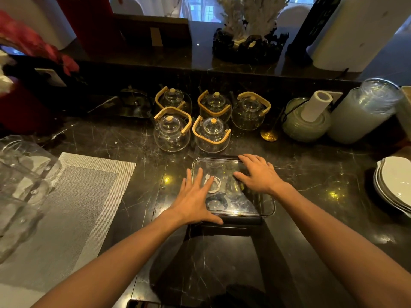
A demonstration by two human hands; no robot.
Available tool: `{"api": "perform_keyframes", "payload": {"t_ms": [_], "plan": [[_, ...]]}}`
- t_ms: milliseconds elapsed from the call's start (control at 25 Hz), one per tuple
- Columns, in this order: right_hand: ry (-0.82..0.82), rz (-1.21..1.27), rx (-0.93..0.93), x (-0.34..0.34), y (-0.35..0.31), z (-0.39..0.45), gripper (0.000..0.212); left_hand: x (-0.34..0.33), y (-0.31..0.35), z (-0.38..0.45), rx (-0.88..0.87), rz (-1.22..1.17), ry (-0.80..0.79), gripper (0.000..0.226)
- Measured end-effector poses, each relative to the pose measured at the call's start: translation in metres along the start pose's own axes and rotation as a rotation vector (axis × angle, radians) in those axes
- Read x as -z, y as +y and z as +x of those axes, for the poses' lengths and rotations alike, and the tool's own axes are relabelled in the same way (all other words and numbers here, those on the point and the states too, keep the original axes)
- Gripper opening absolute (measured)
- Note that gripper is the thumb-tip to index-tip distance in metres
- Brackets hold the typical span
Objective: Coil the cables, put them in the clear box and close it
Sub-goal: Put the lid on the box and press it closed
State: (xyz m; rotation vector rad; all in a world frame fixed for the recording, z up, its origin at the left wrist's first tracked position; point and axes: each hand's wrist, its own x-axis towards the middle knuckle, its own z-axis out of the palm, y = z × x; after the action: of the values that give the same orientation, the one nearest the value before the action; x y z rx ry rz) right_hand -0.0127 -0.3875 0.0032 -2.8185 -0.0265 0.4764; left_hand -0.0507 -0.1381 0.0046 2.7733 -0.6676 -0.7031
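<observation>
the fingers (198, 176) of the left hand (195, 202) lie straight and spread wide, flat on the near left part of the clear lid (242, 203), with the thumb stretched along the lid's dark near edge. the right hand (258, 174) lies the same way on the far right part, fingers fanned out and holding nothing, palm down on the smooth plastic. under both hands sits the clear box (268, 204), a shallow rectangle with rounded corners and a dark rim, resting on the desk (311, 174) in front of the person. through the lid a white cable (214, 185) shows, wound in a loose ring between the two hands, and nearer the person a dark cable (216, 202) coiled in a small loop; both lie inside the box. the desk is glossy black stone with thin pale veins. to the left lies a woven grey mat (73, 207) with a lighter border, and beside it a big clear glass jar (20, 185) on its side. beyond the box stand five round glass teapots (172, 132) with bent wooden handles and cork knobs. to the right are a pale green ceramic pot (304, 125), a tall frosted jar (364, 112) and a stack of white plates (393, 185).
</observation>
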Motion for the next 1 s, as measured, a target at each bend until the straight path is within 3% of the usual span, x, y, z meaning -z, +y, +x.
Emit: {"api": "perform_keyframes", "payload": {"t_ms": [400, 600, 720, 800, 880, 1000], "plan": [[-0.059, -0.011, -0.025, 0.003, -0.001, 0.009, 0.075, -0.012, -0.009, -0.001, -0.058, 0.048, 0.052, 0.131], [-0.166, 0.038, -0.048, 0.014, -0.002, 0.019, 0.072, -0.014, -0.008, -0.001, -0.061, 0.009, 0.066, 0.129], [0.127, 0.28, -0.092, 0.001, 0.009, -0.008, 0.077, -0.006, -0.012, -0.007, -0.014, -0.387, 0.158, 0.124], [0.367, 0.616, -0.297, -0.016, 0.021, -0.048, 0.072, -0.008, -0.022, -0.007, 0.15, -0.805, 0.301, 0.111], [0.412, 0.849, -0.498, -0.033, 0.031, -0.083, 0.059, -0.02, -0.033, -0.004, 0.303, -1.108, 0.353, 0.1], [0.372, 0.981, -0.502, -0.054, 0.037, -0.099, 0.025, -0.036, -0.039, 0.001, 0.338, -1.22, 0.353, 0.072]]}}
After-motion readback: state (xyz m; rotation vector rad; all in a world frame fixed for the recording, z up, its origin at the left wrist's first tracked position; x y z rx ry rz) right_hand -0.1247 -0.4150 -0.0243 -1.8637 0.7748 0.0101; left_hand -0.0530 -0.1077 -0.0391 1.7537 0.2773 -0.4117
